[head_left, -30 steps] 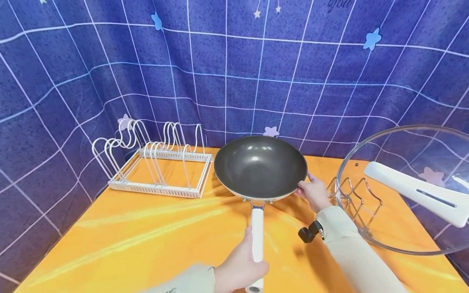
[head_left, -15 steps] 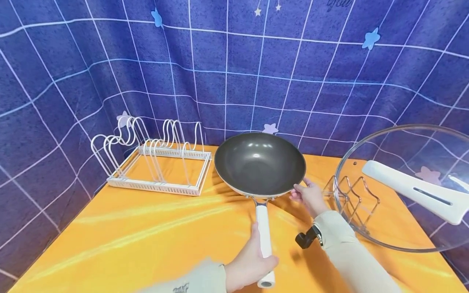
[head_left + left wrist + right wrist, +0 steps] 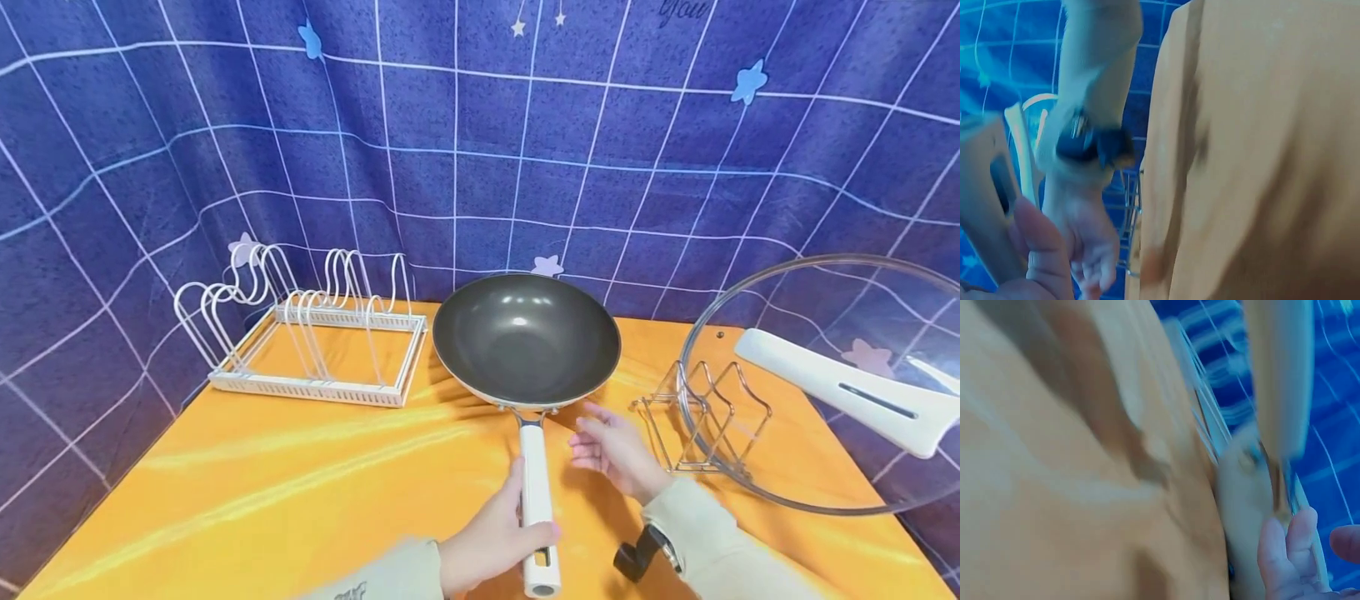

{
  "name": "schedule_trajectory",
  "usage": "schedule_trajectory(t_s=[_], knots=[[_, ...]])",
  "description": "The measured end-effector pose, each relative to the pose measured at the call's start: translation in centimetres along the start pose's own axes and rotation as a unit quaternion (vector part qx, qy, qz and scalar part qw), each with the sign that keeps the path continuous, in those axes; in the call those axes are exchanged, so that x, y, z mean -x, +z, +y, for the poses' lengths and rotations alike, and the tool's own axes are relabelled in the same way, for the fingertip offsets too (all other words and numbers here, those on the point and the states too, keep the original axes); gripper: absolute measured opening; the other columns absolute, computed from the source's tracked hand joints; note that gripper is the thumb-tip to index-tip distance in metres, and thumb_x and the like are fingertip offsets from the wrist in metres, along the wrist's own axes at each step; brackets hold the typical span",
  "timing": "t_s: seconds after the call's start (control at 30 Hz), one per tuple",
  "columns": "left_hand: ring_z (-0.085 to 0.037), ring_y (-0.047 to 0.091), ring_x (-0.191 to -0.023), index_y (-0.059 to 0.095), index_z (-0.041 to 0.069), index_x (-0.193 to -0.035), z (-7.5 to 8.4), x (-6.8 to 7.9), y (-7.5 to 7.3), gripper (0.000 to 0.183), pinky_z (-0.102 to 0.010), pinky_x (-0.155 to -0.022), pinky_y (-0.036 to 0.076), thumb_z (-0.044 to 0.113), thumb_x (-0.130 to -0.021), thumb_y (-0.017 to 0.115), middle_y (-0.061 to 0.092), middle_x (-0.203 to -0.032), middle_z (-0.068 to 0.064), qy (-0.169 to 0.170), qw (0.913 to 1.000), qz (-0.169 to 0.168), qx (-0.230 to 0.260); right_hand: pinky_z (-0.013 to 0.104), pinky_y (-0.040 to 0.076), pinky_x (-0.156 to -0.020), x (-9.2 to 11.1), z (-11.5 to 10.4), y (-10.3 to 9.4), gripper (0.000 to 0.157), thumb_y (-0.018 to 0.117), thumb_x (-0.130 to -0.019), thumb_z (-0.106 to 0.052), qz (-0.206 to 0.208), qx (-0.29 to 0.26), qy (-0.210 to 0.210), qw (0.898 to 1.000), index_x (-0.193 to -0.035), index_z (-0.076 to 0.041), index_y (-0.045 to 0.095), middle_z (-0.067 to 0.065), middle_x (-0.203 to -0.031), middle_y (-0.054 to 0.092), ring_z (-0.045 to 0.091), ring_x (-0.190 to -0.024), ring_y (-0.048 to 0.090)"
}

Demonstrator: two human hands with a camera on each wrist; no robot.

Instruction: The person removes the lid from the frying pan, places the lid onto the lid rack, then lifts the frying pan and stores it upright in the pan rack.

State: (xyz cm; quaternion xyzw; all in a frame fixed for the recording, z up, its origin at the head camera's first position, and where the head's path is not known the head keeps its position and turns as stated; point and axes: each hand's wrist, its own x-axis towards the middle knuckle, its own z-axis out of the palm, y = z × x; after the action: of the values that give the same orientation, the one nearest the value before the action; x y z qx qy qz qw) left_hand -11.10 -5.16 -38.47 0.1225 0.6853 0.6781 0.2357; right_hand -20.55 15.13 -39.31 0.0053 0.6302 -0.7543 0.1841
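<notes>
My left hand (image 3: 487, 542) grips the white handle (image 3: 536, 479) of a dark wok (image 3: 525, 342); in the left wrist view its thumb (image 3: 1041, 247) lies along the handle. The bowl of the wok faces up in the middle of the table. My right hand (image 3: 618, 454) is just below the wok's right rim, apart from it, with loosely bent fingers and nothing in them. In the right wrist view, those fingers (image 3: 1300, 544) show near the joint between the blurred handle and the wok's pale outer wall (image 3: 1241, 506).
A white wire rack (image 3: 307, 387) stands left of the wok. On the right, a small metal wire rack (image 3: 693, 467) stands behind a large glass lid (image 3: 795, 508) with a white handle (image 3: 847, 392). A blue curtain (image 3: 480, 183) hangs behind the orange-covered table (image 3: 315, 500).
My right hand has let go of the wok's right rim and drawn back toward me and slightly left. The left hand still holds the handle, which has swung slightly to the right.
</notes>
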Motion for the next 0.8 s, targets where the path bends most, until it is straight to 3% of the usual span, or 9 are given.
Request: schedule_trajectory(t_s=[0.1,0.23,0.37,0.53,0.73,0.8], knots=[[-0.02,0.065,-0.071,-0.004,-0.004,-0.152,0.2,-0.7,-0.7,0.095,-0.033,-0.054,0.056,0.006,-0.087,0.064,0.06,-0.101,-0.019,-0.007,0.9997,0.022,-0.006,0.025,0.057,-0.066,1.3,0.6,1.0,0.064,0.039,-0.102,-0.009,-0.04,0.006,0.008,0.999,-0.15,0.009,0.001,-0.005,-0.074,0.064,0.004,-0.061,0.063],[-0.013,0.055,-0.059,0.005,-0.007,-0.151,0.5,-1.6,-1.5,0.087,-0.023,-0.05,0.048,0.006,-0.087,0.062,0.057,-0.084,-0.01,-0.019,0.9985,0.048,-0.02,0.024,0.057,-0.064,2.6,1.0,2.0,0.064,0.041,-0.102,-0.014,-0.059,-0.006,0.022,0.998,-0.15,0.006,0.004,-0.004,-0.079,0.061,0.004,-0.062,0.062],[-0.012,0.051,-0.062,0.015,-0.009,-0.149,0.6,-2.6,-2.4,0.079,-0.024,-0.059,0.046,0.009,-0.087,0.061,0.053,-0.083,-0.005,-0.036,0.9959,0.07,-0.045,0.023,0.056,-0.064,3.6,1.5,2.7,0.065,0.039,-0.103,-0.019,-0.075,-0.02,0.039,0.996,-0.151,0.005,0.003,-0.003,-0.086,0.059,0.005,-0.066,0.061],[-0.015,0.053,-0.07,0.019,-0.013,-0.145,0.5,-3.6,-3.1,0.074,-0.032,-0.072,0.048,0.012,-0.088,0.058,0.052,-0.084,-0.005,-0.044,0.995,0.085,-0.028,0.027,0.057,-0.068,4.5,2.4,3.5,0.061,0.04,-0.103,-0.026,-0.103,-0.047,0.056,0.992,-0.147,0.004,0.012,0.001,-0.095,0.06,0.01,-0.076,0.064],[-0.017,0.056,-0.077,0.022,-0.014,-0.142,0.2,-4.7,-3.2,0.069,-0.036,-0.08,0.049,0.013,-0.09,0.056,0.056,-0.094,-0.01,-0.039,0.9952,0.09,0.003,0.027,0.057,-0.07,5.5,3.1,4.4,0.032,0.041,-0.102,-0.03,-0.166,-0.11,0.073,0.977,-0.128,-0.011,0.042,-0.001,-0.096,0.062,0.009,-0.078,0.064],[-0.016,0.056,-0.077,0.03,-0.014,-0.136,0.1,-5.3,-3.3,0.059,-0.033,-0.078,0.05,0.014,-0.091,0.055,0.056,-0.095,-0.009,-0.034,0.9956,0.086,0.014,0.024,0.056,-0.069,5.6,3.3,4.9,0.024,0.041,-0.102,-0.03,-0.174,-0.135,0.079,0.972,-0.119,-0.014,0.046,-0.003,-0.092,0.061,0.007,-0.077,0.063]])
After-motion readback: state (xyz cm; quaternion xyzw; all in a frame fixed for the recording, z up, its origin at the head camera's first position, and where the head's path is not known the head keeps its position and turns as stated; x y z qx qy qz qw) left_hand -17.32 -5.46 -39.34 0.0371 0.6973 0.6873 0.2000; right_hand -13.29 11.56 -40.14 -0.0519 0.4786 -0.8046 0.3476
